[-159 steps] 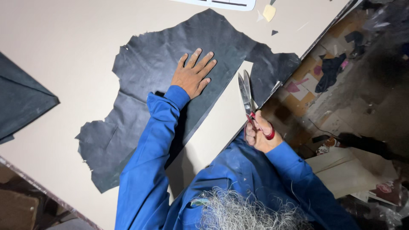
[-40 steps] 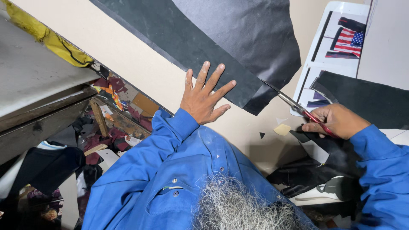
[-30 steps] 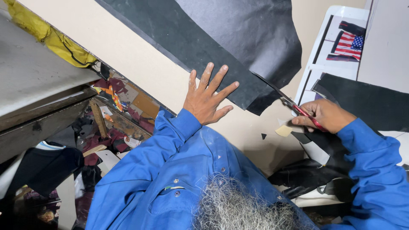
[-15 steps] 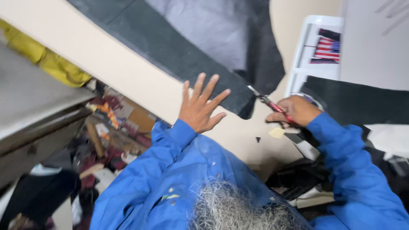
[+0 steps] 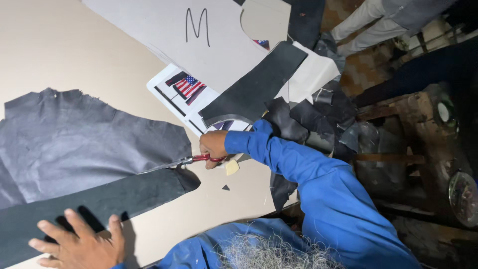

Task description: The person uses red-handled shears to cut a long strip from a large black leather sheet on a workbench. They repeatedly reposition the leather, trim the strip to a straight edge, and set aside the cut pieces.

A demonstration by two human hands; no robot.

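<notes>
A large dark grey leather sheet (image 5: 84, 144) lies flat on the beige table (image 5: 64, 55). My right hand (image 5: 213, 147) grips red-handled scissors (image 5: 199, 159) whose blades are inside a long cut running left through the leather. Below that cut lies a darker strip (image 5: 99, 199) of the same sheet. My left hand (image 5: 79, 244) rests flat with fingers spread on the strip near the bottom left edge of the view. Both arms wear blue sleeves.
A big grey card pattern (image 5: 199, 45) with a hand-drawn mark lies at the top, a black cut piece (image 5: 254, 89) and a white printed sheet (image 5: 184, 92) beside it. Black offcuts (image 5: 308, 119) pile at the table's right edge. Another person's legs (image 5: 378, 20) stand top right.
My view has swung round, so the leather now lies to the left. The scissors have gone further into the cut. My left hand has stayed pressed flat on the strip.
</notes>
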